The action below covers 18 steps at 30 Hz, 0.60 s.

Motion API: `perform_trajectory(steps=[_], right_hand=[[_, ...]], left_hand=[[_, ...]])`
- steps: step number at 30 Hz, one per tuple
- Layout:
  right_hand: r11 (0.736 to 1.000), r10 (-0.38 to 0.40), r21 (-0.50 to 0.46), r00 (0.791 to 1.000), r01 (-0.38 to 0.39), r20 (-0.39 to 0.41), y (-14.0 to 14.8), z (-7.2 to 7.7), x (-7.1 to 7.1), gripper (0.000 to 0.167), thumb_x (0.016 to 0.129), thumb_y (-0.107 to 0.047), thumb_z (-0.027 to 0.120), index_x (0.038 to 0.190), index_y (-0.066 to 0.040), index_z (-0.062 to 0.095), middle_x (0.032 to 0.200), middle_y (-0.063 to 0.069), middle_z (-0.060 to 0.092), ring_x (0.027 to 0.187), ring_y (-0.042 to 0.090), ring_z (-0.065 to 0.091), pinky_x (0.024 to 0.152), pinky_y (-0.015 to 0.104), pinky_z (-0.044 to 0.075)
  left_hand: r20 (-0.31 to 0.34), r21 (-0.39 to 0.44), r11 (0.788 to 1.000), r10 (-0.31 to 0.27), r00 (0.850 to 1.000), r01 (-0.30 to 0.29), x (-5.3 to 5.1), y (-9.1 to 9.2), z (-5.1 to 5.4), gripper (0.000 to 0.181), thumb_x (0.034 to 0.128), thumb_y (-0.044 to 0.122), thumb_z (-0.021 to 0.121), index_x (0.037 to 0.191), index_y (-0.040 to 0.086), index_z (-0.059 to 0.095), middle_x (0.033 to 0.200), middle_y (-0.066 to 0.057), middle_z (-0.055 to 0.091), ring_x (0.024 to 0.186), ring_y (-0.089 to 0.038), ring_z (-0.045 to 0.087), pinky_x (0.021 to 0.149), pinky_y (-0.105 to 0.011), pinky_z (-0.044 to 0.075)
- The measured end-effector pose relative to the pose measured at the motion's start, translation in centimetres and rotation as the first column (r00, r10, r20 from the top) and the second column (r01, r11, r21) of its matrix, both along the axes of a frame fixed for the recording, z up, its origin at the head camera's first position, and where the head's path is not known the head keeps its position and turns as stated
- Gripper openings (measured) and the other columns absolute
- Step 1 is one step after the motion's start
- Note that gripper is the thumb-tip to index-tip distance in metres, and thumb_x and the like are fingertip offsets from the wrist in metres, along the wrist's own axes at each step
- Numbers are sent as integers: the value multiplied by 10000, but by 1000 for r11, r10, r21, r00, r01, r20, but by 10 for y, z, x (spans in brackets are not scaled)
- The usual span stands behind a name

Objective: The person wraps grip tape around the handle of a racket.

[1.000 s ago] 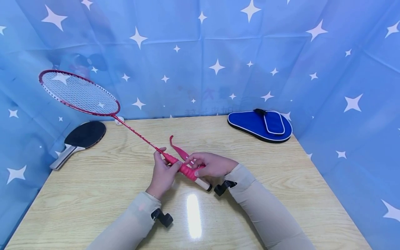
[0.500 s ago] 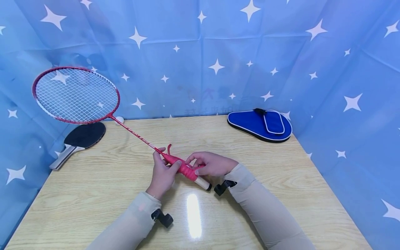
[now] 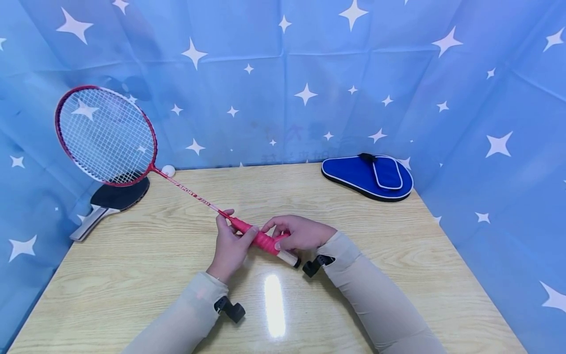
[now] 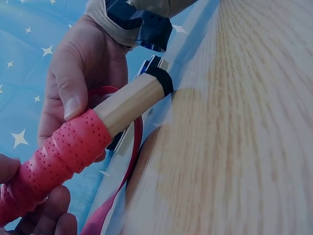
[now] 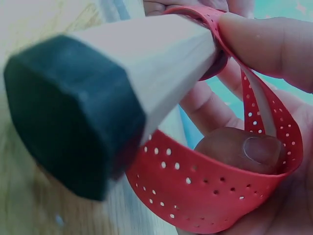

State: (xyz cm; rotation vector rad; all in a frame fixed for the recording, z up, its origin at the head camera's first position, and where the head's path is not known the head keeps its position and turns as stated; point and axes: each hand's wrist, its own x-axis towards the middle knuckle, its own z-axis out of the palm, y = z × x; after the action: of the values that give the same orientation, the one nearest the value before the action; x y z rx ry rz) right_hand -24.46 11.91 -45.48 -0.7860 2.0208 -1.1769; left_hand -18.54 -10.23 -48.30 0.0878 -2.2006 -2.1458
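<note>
A red and white badminton racket slants up to the left in the head view, its head raised over the table. My left hand grips its handle near the shaft. Pink-red perforated grip tape is wound around most of the handle. Bare pale wood and a black end cap show at the lower end. With thumb and fingers, my right hand pinches the tape at the edge of the wrapped part. The loose tape loops past its fingers and hangs below the handle in the left wrist view.
A black table tennis paddle lies at the table's left edge, partly behind the racket head. Beside it is a white ball. A blue paddle case rests at the back right, before a starry blue curtain.
The racket has rolled about its shaft, so its strings face the head camera more fully. The loose tape end beyond the handle has gone out of the head view. Both hands stay in place.
</note>
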Motion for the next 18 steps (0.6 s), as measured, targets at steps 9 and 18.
perform_trajectory(steps=[9,18], right_hand=[[1000,-24,10,999,23,30,2,-1,-1,430,1004,-43,615,1406,-197,623,1092,77,716,804,205,617,641,293,503],[998,-43,33,999,44,-11,1,0,-1,471,945,-22,681,1374,-209,633,1128,48,730,965,217,667,796,333,555]], left_hand=[[28,14,1000,8,1000,-8,-2,1,0,727,972,21,670,1504,79,178,1130,-272,644,888,-253,716,786,-244,600],[24,53,998,19,1000,-20,-2,1,0,753,953,3,699,1492,40,173,1121,-277,639,838,-231,718,754,-240,602]])
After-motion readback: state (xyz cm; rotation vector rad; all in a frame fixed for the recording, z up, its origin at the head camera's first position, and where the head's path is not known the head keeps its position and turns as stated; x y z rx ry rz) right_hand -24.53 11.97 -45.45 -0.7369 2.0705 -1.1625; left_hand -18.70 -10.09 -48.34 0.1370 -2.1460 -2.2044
